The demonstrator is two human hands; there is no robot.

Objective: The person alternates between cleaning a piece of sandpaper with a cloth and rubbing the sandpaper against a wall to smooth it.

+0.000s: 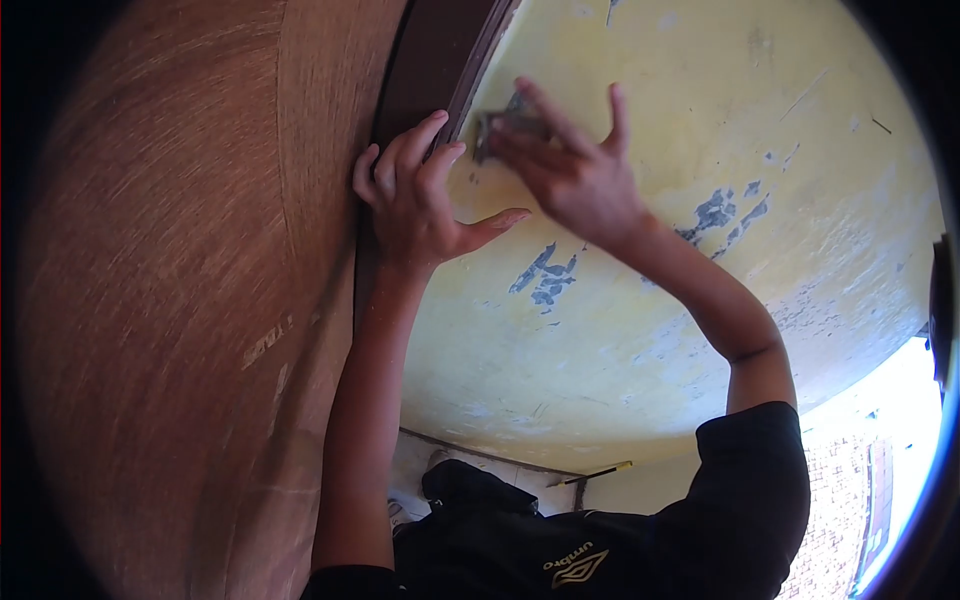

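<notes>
My left hand (415, 195) rests flat against the edge of a dark brown door frame (435, 60), fingers spread upward and thumb out to the right. My right hand (570, 165) presses a small grey piece, probably sandpaper (497, 125), against the yellow wall (650, 330) just beside the frame. The fingers cover most of the piece. Both arms reach up from the bottom of the view.
A brown wooden door (190, 300) fills the left side. The yellow wall has patches of chipped paint showing grey-blue (545, 275). A tool with a yellow and black handle (595, 473) lies on the floor below. Bright daylight and brickwork (850, 490) show at the lower right.
</notes>
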